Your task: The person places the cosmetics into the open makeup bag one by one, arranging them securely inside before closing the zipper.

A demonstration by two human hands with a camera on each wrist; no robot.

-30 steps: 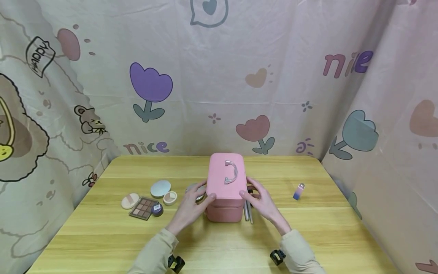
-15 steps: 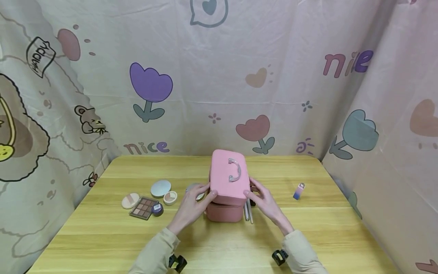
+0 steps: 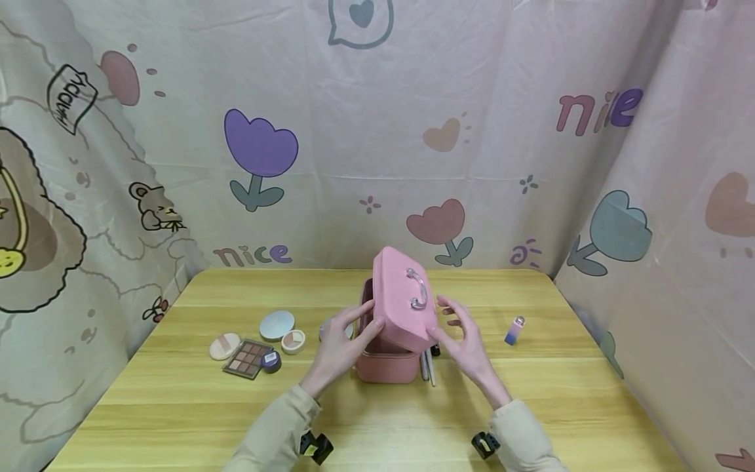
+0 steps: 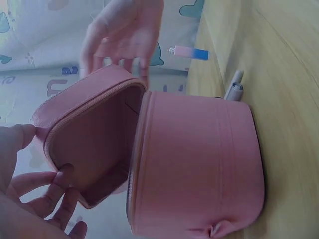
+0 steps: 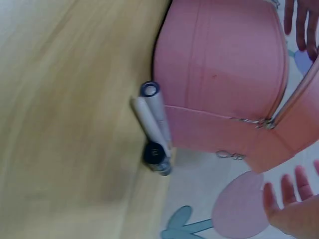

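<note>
A pink cosmetic case (image 3: pixel 386 369) stands on the table, its lid (image 3: pixel 390 295) raised and tilted to the right with a silver handle (image 3: pixel 420 288) on top. My left hand (image 3: pixel 341 347) pinches the lid's left edge; in the left wrist view the thumb lies outside and the fingers reach inside the rim. My right hand (image 3: pixel 469 347) is at the lid's right side, fingers spread, thumb close to the front corner. The lid's hollow inside (image 4: pixel 94 144) shows in the left wrist view. The case's floor is hidden. A zipper (image 5: pixel 254 121) runs along the opening in the right wrist view.
Left of the case lie an eyeshadow palette (image 3: pixel 243 358), a small dark jar (image 3: pixel 271 361), and round compacts (image 3: pixel 225 346). Slim tubes (image 5: pixel 155 114) and a black-capped item (image 5: pixel 154 153) lie close to its right side. A pink-and-blue tube (image 3: pixel 515 330) stands farther right.
The lid has gone from lying flat on the case to raised and tilted right. My left hand has moved up and right with it; my right hand's fingers have spread away from the side.
</note>
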